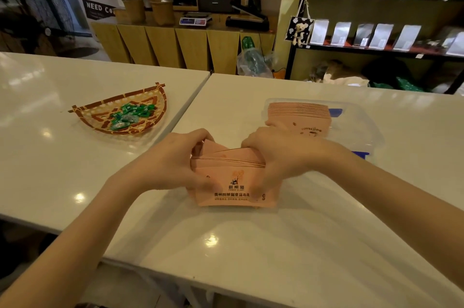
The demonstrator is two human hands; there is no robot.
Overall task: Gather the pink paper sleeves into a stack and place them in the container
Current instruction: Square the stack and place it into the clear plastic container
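A stack of pink paper sleeves with a panda logo and printed text stands on edge on the white table, gripped from both sides. My left hand clasps its left end and my right hand clasps its right end. Behind my right hand, a clear plastic container with blue clips holds another row of pink sleeves. The held stack is in front of the container, not inside it.
A woven bamboo tray with green wrapped candies sits on the left table. A seam between the two white tables runs diagonally. A wooden counter and black shelves stand beyond the far edge.
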